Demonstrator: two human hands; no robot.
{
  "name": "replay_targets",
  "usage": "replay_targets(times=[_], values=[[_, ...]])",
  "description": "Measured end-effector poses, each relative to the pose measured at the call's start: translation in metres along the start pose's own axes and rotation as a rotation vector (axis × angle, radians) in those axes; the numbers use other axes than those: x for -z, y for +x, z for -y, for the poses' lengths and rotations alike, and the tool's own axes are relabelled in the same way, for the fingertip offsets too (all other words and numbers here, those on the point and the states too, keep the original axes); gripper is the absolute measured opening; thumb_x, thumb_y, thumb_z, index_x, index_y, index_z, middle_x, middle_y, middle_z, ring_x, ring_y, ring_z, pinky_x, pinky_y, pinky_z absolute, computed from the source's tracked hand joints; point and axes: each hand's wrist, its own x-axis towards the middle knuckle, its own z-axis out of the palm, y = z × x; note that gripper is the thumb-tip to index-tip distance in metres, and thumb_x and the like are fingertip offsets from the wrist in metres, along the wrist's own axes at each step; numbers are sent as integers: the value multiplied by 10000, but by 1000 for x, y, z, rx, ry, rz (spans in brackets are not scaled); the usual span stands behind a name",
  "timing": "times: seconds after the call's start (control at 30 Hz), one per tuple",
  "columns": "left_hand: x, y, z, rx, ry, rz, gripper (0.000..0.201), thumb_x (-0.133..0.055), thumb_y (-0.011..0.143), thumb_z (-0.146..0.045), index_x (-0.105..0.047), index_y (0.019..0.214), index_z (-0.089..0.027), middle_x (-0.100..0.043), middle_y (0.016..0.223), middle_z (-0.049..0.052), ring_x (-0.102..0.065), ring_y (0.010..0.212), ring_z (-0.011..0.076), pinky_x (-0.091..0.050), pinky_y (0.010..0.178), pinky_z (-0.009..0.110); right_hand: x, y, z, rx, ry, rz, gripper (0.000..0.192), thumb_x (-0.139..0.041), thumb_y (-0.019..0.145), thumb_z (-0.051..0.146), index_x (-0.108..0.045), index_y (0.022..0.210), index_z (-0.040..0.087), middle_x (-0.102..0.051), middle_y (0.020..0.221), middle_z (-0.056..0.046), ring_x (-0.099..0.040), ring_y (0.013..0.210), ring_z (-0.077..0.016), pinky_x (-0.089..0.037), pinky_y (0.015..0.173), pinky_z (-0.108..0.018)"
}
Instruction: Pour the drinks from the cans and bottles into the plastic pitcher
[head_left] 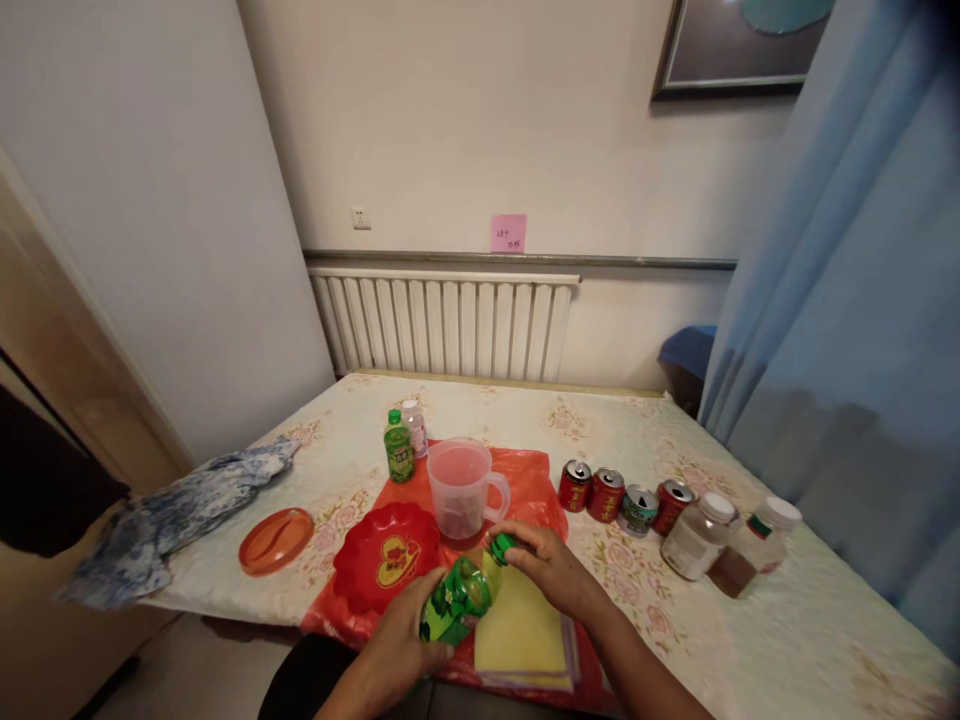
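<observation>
My left hand [401, 640] has a closed grip round the tilted green bottle [457, 598]. My right hand [547, 565] pinches its cap [501, 548], above the yellow cloth [521, 635] on the tabletop [750, 640].

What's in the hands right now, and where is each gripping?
A green bottle: left hand wraps its lower body, right hand pinches its green cap.

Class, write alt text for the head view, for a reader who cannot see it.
Two hands hold a tilted green bottle over a table: the left hand grips its body, the right hand its green cap. Behind stand a plastic jug, a red dish and four cans.
</observation>
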Motion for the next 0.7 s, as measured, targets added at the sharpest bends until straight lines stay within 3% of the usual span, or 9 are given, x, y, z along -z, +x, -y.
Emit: replay_targets(times=[0.23, 0.37, 0.43, 0.53, 0.7], values=[[-4, -1, 10, -94, -88, 18, 811, -622, 548, -110, -488, 1339, -230, -563, 1362, 53, -487, 1261, 298, -369, 1080, 391, -14, 1, 8, -39, 30, -47, 373, -575, 858, 331, -667, 1205, 226, -691, 1180, -63, -615, 1090, -253, -445, 984, -379], [5, 1, 12, -119, -102, -16, 775, -622, 568, -126, -488, 1323, -238, -555, 1370, 49, -484, 1270, 286, -368, 1083, 374, -21, 6, 9, -39, 204, -65, 561, -606, 852, 344, -494, 1390, 234, -583, 1358, -101, -551, 1231, -255, -429, 1036, -419], [16, 6, 17, -120, -103, -65, 777, -631, 577, -151, -470, 1334, -229, -548, 1375, 59, -470, 1286, 290, -357, 1096, 378, -22, 8, 6, -43, 243, -120, 622, -613, 843, 370, -445, 1422, 219, -575, 1360, -126, -559, 1223, -255, -454, 1012, -418], [42, 21, 28, -160, -103, -175, 761, -648, 609, -214, -428, 1336, -187, -546, 1343, 100, -487, 1268, 295, -370, 1091, 403, -23, 5, -5, -95, 207, -193, 578, -609, 822, 393, -516, 1359, 202, -640, 1257, -137, -658, 1018, -238, -519, 892, -391], [98, 58, 45, -218, -114, -529, 692, -663, 661, -311, -396, 1285, -178, -547, 1276, 103, -535, 1204, 287, -418, 1048, 439, -28, -12, -38, -263, 149, -212, 460, -612, 749, 336, -638, 1187, 198, -709, 1098, -113, -663, 739, -204, -528, 732, -367]])
